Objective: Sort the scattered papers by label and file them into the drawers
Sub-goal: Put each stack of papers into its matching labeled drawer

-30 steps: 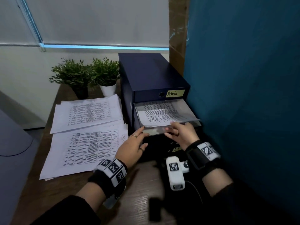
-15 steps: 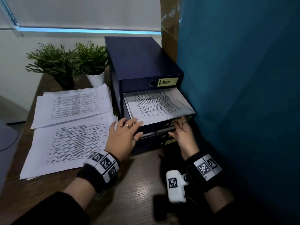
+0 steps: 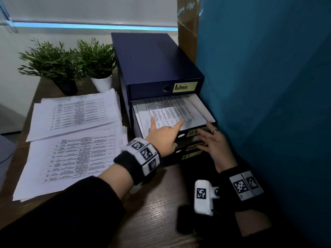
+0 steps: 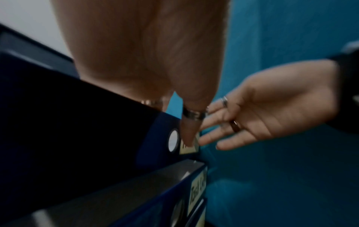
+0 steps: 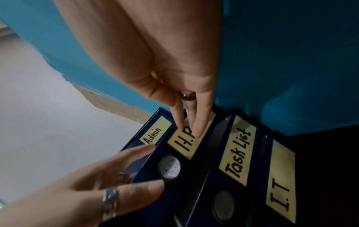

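Observation:
A navy drawer cabinet (image 3: 154, 65) carries the labels Admin (image 5: 153, 136), H.R (image 5: 184, 142), Task List (image 5: 237, 153) and I.T (image 5: 279, 193). Its second drawer (image 3: 200, 108), the H.R one, is pulled out, and printed papers (image 3: 168, 110) lie flat inside. My left hand (image 3: 164, 135) reaches over the drawer front, with thumb and index finger stretched onto the top sheet. My right hand (image 3: 213, 142) is flat, and its straight fingertips (image 5: 192, 127) touch the H.R label. Two spread stacks of papers (image 3: 77, 113) (image 3: 71, 158) lie on the desk to the left.
A teal partition (image 3: 268, 86) stands close against the cabinet's right side. Two potted plants (image 3: 52, 61) (image 3: 96, 58) sit at the back left. The wooden desk (image 3: 152, 203) runs in front of the cabinet. The Task List drawer below is slightly ajar.
A second ago both hands held the papers over the open drawer. The papers now lie in it, the left hand has reached onto the top sheet, and the right hand touches the drawer front.

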